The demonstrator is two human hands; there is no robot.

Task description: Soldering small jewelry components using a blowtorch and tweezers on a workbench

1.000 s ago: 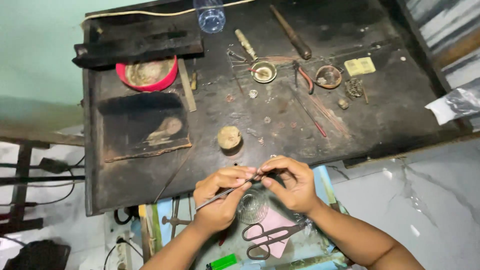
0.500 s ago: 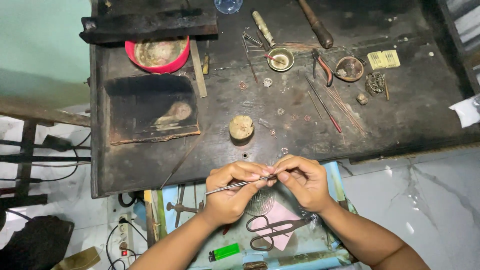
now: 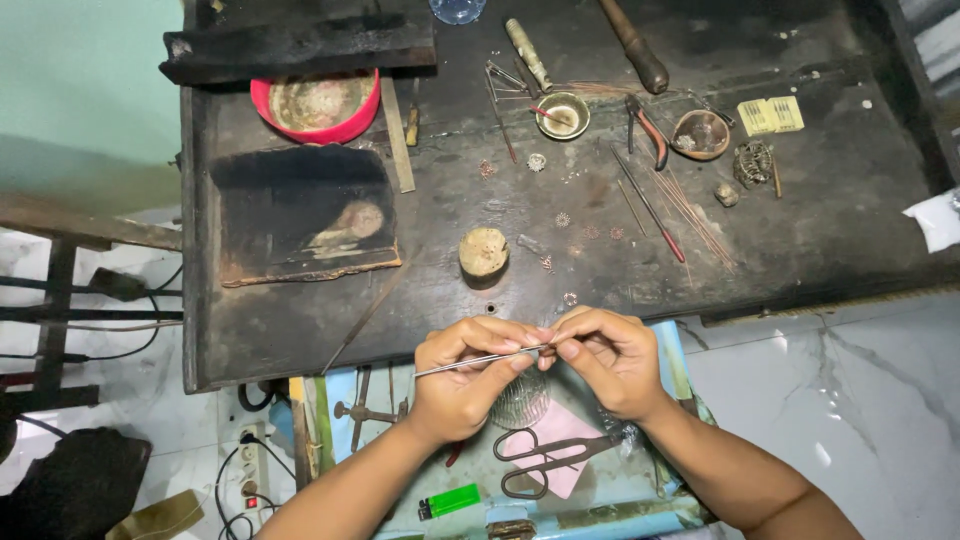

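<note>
The person's left hand [image 3: 462, 385] has a pair of thin silvery metal tweezers [image 3: 478, 361] pinched between thumb and forefinger, lying nearly flat with the tips pointing right; the right hand [image 3: 607, 358] meets those tips, its fingers closed tight on something too tiny to make out — probably a small wire piece, can't tell. Both hands hover just off the near edge of the dark scorched wooden desk [image 3: 830, 215], over an open blue tray [image 3: 640, 490] that holds black-handled scissors [image 3: 548, 462] and a green lighter [image 3: 449, 501]; working there looks like a way to let anything dropped land in the tray rather than on the floor.

Up on the desk the gear sits within reach: a round tan wooden block [image 3: 484, 251] just ahead of the hands, a charred black slab [image 3: 300, 215] to the left, a red-rimmed round bowl [image 3: 316, 104] behind it, small brass cups [image 3: 562, 114] and red-handled pliers [image 3: 648, 130] further back.

Compared with a second ago the hands have barely changed — same pinch, tweezers a bit flatter; the view has dipped and shifted, so the desk sits higher in frame and more of the tray shows.
</note>
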